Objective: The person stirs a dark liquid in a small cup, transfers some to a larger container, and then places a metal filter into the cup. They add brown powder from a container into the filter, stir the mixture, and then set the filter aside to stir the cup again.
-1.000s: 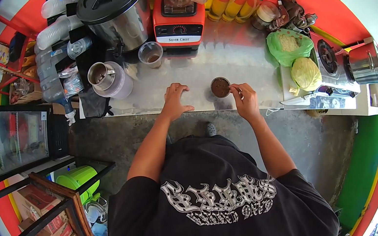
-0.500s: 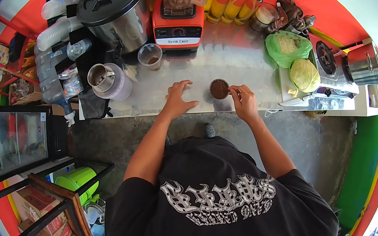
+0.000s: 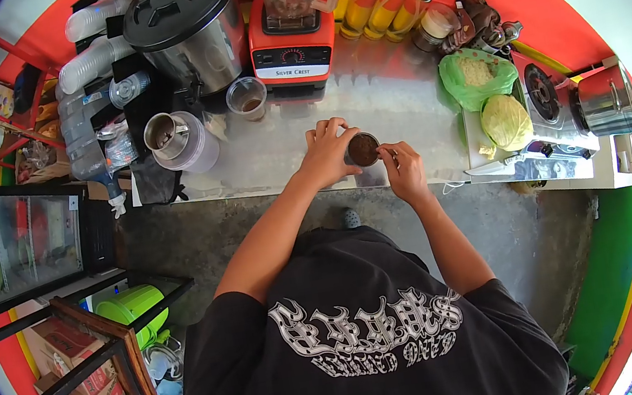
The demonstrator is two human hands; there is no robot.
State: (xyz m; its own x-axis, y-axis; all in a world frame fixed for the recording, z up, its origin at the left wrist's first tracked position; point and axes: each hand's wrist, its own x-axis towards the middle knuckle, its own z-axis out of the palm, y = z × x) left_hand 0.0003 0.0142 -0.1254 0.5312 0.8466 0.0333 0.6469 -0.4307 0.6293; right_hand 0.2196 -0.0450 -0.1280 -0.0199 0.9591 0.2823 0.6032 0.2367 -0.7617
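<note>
A small round cup [image 3: 363, 149] filled with dark brown powder stands near the front edge of the metal counter. Around its left side curls my left hand [image 3: 325, 153], with the thumb at the near side and the fingers at the far side. On the right, my right hand [image 3: 404, 169] is closed in a pinch against the cup's rim. Whatever sits between those fingertips is too small to make out, perhaps a thin handle.
Behind the cup stands a red blender [image 3: 293, 44]; left of it are a clear plastic cup [image 3: 247, 99], a metal-topped container [image 3: 196, 146] and a large steel pot [image 3: 198, 51]. Oil bottles [image 3: 384, 9], a green bag [image 3: 469, 94], cabbage [image 3: 507, 123] and knife [image 3: 489, 168] lie right.
My left hand has moved right, from bare counter onto the cup's side. My right hand stays pinched at the rim. The view has shifted slightly.
</note>
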